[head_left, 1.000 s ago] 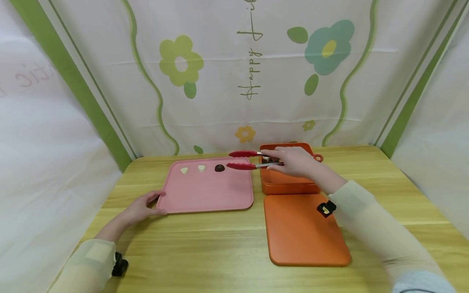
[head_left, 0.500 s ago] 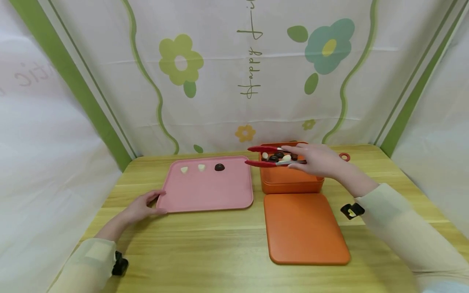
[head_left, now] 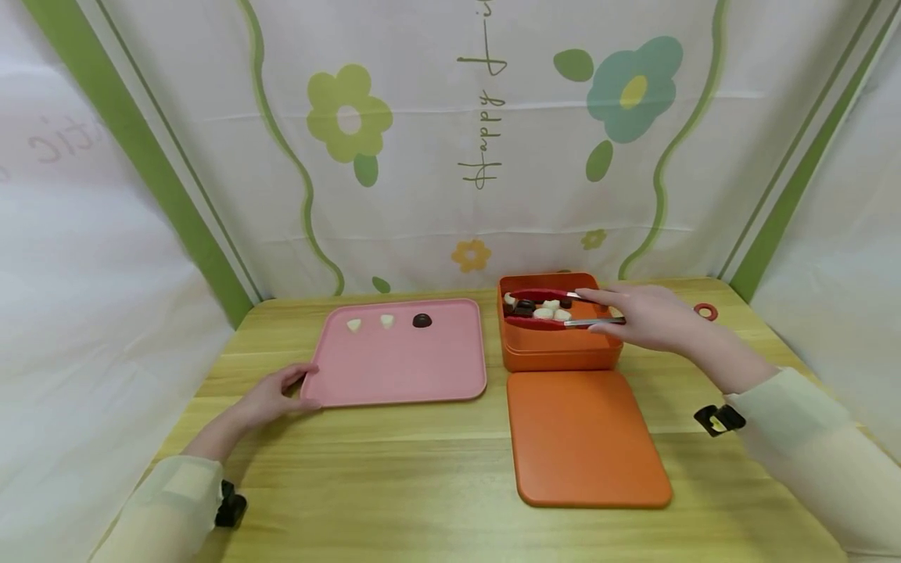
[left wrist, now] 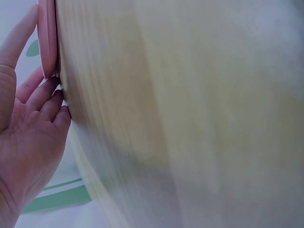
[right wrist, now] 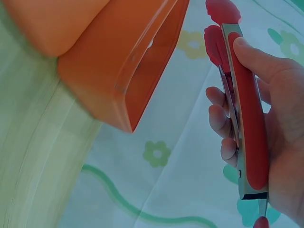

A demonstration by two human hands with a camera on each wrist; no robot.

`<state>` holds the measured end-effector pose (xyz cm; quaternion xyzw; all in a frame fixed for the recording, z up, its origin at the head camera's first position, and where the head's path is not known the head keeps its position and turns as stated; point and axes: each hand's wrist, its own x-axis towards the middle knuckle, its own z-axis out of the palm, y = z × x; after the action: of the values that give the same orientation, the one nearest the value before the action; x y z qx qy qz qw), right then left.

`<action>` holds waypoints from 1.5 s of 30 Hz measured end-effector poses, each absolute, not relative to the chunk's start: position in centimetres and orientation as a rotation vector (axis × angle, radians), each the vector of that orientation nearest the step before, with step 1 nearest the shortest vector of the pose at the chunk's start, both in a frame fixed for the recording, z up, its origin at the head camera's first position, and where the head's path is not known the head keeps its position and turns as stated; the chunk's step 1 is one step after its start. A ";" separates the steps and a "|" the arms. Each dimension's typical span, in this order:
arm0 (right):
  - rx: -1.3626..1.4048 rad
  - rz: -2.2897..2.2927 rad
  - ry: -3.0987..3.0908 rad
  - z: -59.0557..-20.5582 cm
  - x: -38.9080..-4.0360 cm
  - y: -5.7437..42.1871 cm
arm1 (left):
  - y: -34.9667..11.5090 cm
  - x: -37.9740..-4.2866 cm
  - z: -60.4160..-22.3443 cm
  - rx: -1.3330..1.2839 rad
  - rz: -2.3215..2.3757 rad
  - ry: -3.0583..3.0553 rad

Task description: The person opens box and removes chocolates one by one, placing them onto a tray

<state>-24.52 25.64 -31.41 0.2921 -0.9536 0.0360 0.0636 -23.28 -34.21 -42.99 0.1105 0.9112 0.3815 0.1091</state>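
My right hand [head_left: 651,314] grips red-and-silver tongs [right wrist: 251,123], thumb on one arm and fingers on the other. The tongs' red tips stand apart over the orange box [head_left: 563,358], nothing visibly pinched between them. Several dark brown and white chocolate-like pieces [head_left: 551,313] lie in the box, partly hidden by the tongs. At the left, my left hand [head_left: 271,399] holds the near left corner of a pink tray [head_left: 401,371]. In the left wrist view the tray's rim sits between thumb and fingers. Two white pieces [head_left: 387,320] and one dark brown piece [head_left: 422,320] form a row along the tray's far side.
An orange lid [head_left: 587,438] lies flat on the wooden table [head_left: 394,477], just in front of the box. Behind the tray and box hangs a white cloth [head_left: 422,188] printed with flowers. Similar cloth walls rise on both sides.
My right hand has moved right with the tongs, from above the tray's right edge to over the box, uncovering more of the pieces. The left hand and tray stay where they were.
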 end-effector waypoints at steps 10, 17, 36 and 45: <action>0.841 0.084 -2.916 -31.4 -24.0 27.8 | -34.2 -23.3 -42.9 0.337 1.086 2.704; 0.826 0.016 -2.905 -32.0 -24.5 29.0 | -33.8 -23.1 -42.6 0.342 1.170 2.652; 0.747 -0.027 -2.991 -33.3 -25.8 30.1 | -33.7 -22.9 -42.5 0.335 1.179 2.637; 0.750 -0.046 -3.031 -33.3 -26.4 29.6 | -33.8 -23.0 -42.8 0.319 1.132 2.653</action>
<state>-26.42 29.59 -33.34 0.2402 -0.9706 -0.0147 0.0092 -23.01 -33.83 -42.76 0.1091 0.9076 0.3873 0.1194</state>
